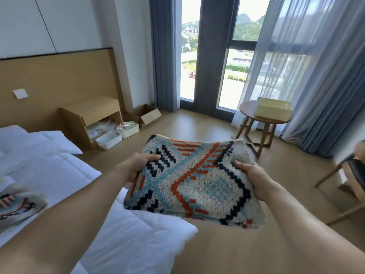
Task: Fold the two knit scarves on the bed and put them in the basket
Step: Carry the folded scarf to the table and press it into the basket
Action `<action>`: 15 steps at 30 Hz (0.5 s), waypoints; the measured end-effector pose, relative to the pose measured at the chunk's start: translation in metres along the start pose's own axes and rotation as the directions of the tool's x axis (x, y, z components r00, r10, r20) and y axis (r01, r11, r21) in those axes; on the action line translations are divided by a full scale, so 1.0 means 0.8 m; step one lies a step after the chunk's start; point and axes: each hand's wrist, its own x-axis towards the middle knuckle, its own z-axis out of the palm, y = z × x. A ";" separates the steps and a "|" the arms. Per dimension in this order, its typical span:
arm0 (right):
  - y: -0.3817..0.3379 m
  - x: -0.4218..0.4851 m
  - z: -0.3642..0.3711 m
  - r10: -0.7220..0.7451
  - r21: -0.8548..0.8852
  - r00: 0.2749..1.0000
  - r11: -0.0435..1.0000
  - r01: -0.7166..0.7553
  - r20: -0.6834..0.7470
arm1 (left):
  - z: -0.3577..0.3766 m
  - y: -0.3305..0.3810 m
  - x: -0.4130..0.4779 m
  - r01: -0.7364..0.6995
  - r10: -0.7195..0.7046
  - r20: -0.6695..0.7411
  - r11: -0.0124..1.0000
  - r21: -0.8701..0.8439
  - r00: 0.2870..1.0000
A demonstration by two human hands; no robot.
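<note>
A folded knit scarf [194, 180] with a blue, orange, navy and cream pattern is held flat in the air past the bed's corner. My left hand [138, 165] grips its left edge, thumb on top. My right hand [254, 177] grips its right edge, thumb on top. A second patterned scarf [17, 204] lies on the white bed [65, 171] at the far left, partly cut off by the frame edge. A cream basket [273, 107] stands on a round wooden table [246, 113] by the window.
A wooden nightstand [92, 115] stands beside the bed, with white bins [109, 139] and a cardboard box [146, 114] on the floor near it. A chair [347, 175] stands at the right edge. Wood floor lies between me and the table.
</note>
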 end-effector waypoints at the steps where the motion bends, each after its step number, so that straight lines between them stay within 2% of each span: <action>1: -0.007 0.002 -0.015 -0.004 0.009 1.000 1.000 0.005 -0.016 | 0.015 0.009 0.008 -0.010 0.010 0.015 1.000 0.015 1.000; 15: -0.090 0.090 -0.181 -0.049 0.115 0.971 0.990 0.078 -0.235 | 0.203 0.158 0.167 -0.095 0.066 0.217 0.988 0.123 0.974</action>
